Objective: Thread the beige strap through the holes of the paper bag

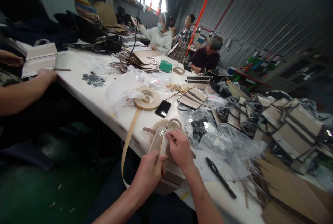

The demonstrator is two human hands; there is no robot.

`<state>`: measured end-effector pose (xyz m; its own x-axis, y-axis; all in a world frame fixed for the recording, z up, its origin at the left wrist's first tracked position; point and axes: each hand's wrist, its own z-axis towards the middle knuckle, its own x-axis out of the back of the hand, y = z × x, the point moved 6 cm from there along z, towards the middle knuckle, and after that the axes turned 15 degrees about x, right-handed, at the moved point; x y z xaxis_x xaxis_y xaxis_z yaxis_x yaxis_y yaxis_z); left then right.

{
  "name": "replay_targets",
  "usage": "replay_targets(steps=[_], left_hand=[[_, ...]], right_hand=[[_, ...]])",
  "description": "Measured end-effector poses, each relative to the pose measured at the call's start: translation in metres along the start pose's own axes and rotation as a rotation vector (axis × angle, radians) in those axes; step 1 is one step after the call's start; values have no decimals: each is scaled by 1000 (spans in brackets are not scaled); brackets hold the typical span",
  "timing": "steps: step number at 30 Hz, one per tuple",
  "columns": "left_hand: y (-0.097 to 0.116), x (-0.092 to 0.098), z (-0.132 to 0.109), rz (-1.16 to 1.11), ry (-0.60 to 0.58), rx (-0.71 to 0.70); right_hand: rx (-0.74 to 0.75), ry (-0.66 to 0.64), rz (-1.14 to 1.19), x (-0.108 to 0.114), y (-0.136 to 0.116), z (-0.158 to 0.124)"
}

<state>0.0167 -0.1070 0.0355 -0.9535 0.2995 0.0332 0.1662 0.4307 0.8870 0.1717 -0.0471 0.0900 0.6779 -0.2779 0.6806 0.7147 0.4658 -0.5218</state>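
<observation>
The left hand (155,166) is gripping the lower part of a beige bag piece (157,142), with thumb folded over it. The right hand (179,146) is making a narrow pinch at its upper edge, beside a small metal fitting (161,133). The piece is lying at the near edge of the white desk (235,206), partly hanging over the person's lap.

The lower side is getting little support there, so a loosened left grip could let it slide down. A beige tape (129,140) is running from its roll (147,99) over the edge, close to the left forearm; an elbow could catch it and pull the roll. To the right, a black pen (220,177) and a crumpled plastic bag (231,140) are limiting the space, while the freer room is lying beside the pen, toward the near edge.
</observation>
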Motion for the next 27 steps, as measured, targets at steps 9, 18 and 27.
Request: replay_targets(steps=[9,18,27], left_hand=[[2,2,0,184,129,7],[3,-4,-7,537,277,-57],[-3,11,4,18,87,99]], right_hand=[[-41,45,0,-15,20,3],[-77,39,13,-16,24,-3],[-36,34,-96,-21,17,7]])
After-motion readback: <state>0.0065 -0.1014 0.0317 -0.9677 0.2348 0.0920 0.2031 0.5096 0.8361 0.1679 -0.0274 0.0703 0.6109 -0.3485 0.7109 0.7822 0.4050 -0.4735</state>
